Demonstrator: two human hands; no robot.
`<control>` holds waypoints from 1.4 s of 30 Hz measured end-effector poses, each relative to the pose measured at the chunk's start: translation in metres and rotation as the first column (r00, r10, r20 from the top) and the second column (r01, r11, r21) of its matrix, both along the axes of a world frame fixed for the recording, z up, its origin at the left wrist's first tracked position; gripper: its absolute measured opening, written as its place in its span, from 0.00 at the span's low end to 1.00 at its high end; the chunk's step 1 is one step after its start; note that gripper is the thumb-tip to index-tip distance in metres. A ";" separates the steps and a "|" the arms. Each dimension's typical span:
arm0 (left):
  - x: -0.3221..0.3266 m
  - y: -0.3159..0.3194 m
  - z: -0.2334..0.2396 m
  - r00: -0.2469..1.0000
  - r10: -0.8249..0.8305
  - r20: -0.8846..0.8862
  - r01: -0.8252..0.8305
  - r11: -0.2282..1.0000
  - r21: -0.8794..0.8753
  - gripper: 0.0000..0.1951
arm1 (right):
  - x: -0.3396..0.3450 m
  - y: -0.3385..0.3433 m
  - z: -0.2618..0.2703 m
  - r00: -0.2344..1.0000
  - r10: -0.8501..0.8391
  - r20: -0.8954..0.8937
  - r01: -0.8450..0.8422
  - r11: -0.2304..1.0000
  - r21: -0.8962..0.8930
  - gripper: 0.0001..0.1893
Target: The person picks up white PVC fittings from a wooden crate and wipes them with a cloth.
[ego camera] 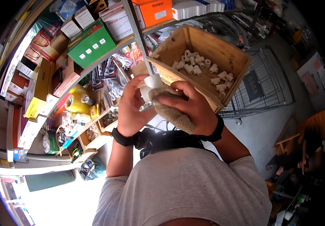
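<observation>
A white plastic pipe fitting is held in front of my chest by my left hand, with the thumb and fingers around its left side. My right hand grips a folded tan cloth and presses it against the fitting's lower right side. The cloth and fingers hide part of the fitting. Just beyond my hands is a wooden box, with several white pipe fittings lying loose on its floor.
Shelving on the left holds a green box, an orange box and packaged hardware. A metal post rises near the wooden box. A wire cart stands at right. A seated person is at far right, by a wooden chair.
</observation>
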State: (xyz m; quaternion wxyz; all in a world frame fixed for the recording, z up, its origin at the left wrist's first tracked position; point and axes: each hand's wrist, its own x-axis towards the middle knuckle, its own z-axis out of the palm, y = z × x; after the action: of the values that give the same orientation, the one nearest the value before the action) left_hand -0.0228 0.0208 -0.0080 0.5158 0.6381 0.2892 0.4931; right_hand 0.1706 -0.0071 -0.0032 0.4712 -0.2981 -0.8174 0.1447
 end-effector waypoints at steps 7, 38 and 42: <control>0.003 -0.007 0.002 0.979 -0.042 0.202 0.048 0.999 -0.024 0.38 | 0.002 0.009 0.001 0.980 0.086 -0.180 -0.100 0.993 -0.068 0.23; 0.004 -0.019 -0.004 0.982 -0.067 0.179 0.086 0.991 -0.100 0.40 | 0.001 0.003 -0.010 1.000 0.015 -0.025 -0.014 0.998 0.054 0.31; -0.001 -0.013 -0.010 0.979 -0.060 0.195 0.088 0.987 -0.138 0.44 | 0.015 -0.002 0.003 0.975 0.190 0.120 -0.187 0.982 -0.037 0.31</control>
State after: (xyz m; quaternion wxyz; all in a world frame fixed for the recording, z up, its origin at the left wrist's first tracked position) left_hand -0.0236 0.0076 -0.0181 0.6043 0.5591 0.2500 0.5097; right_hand 0.1852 -0.0096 0.0001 0.4004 -0.2336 -0.8675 0.1804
